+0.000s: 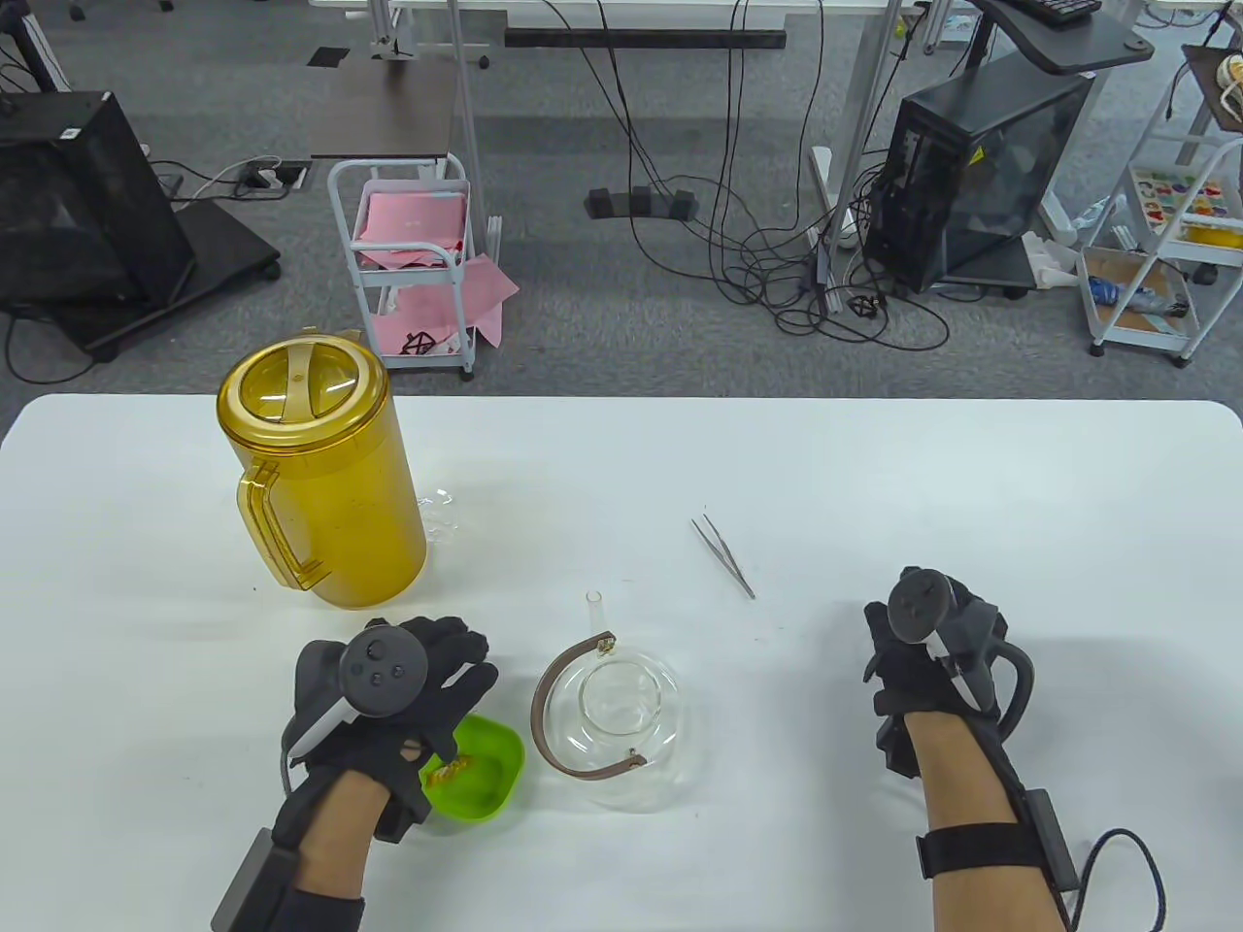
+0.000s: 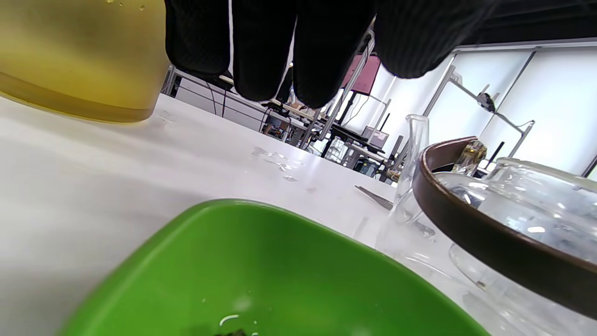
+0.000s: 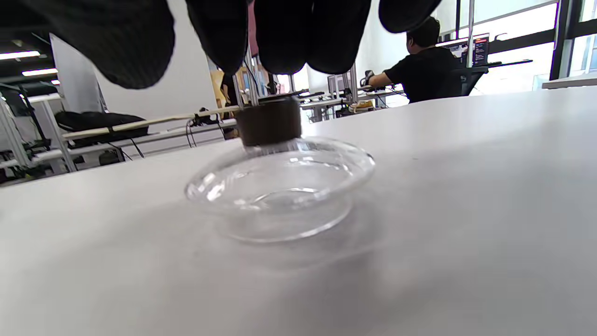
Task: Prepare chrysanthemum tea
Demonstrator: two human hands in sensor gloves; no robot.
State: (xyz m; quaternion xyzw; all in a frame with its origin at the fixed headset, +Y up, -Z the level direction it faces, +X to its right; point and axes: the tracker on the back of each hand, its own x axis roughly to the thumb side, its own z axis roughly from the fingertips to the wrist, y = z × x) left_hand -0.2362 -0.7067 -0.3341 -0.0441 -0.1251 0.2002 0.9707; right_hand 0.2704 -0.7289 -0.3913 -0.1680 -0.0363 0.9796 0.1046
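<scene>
A clear glass teapot (image 1: 665,743) with a brown handle stands lidless at the table's front centre, also in the left wrist view as teapot (image 2: 522,219). Left of it sits a green bowl (image 1: 495,777) holding a few orange-yellow dried flowers (image 1: 450,772). My left hand (image 1: 461,704) hovers over the bowl's left half with its fingers (image 2: 261,46) extended and holding nothing. The glass lid (image 3: 280,186) with its dark knob (image 3: 268,121) rests on the table under my right hand (image 1: 918,660), hidden in the table view. The right fingers (image 3: 280,32) hang just above the knob, apart from it.
A tall yellow lidded pitcher (image 1: 320,476) stands at the back left, with water drops (image 1: 437,510) beside it. Metal tweezers (image 1: 723,556) lie behind the teapot. A person sits at a desk far behind the table in the right wrist view.
</scene>
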